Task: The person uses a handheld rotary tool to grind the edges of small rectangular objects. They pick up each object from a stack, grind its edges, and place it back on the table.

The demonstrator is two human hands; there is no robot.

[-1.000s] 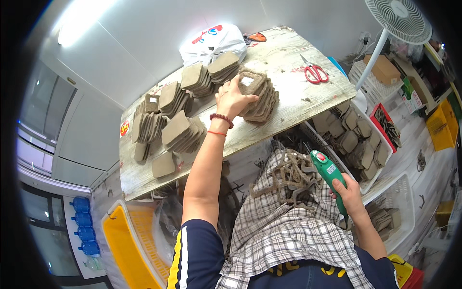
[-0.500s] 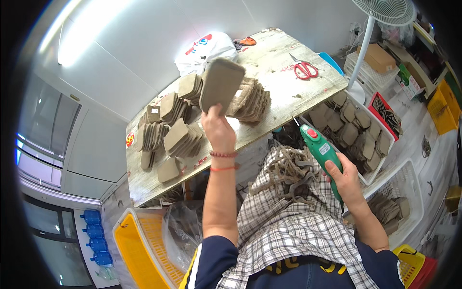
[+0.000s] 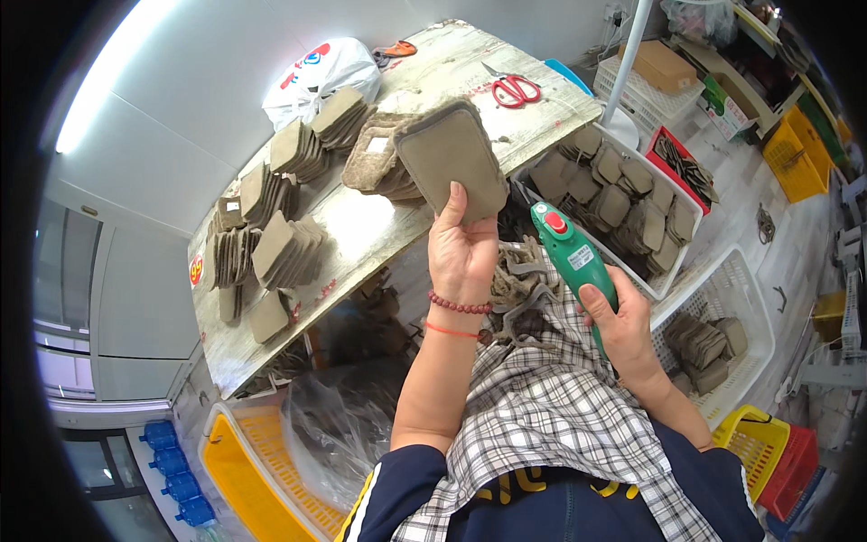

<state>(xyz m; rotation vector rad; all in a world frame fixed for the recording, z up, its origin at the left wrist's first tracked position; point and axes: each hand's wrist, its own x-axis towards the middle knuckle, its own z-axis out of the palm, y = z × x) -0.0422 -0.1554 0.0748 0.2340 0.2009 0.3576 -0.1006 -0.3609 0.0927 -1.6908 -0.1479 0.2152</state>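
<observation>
Now a brown pad (image 3: pixel 447 149) is gripped by the left hand (image 3: pixel 465 253), raised at the table's (image 3: pixel 442 63) near edge; the green cutter (image 3: pixel 582 257) is clasped in the right hand (image 3: pixel 621 330), just beside the pad, though whether contact is made can't clearly be seen.

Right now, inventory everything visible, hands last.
Held pad: 1, brown, centre
Power tool: 1, green, centre right
Table: 1, pale, ahead
Pad stacks: several, brown, table
Scissors: 1, red handles, table
Bag: 1, white, table
Strips: many, brown, lap
Crates: several, white, right
Baskets: several, yellow, both sides
Bins: 2, red, right
Bottles: 4, blue, lower left
Carton: 1, brown, upper right
Apron: 1, white checked, lap
Lamp: 1, white, upper left
Left hand: 1, bare, holding pad
Right hand: 1, bare, holding tool
</observation>
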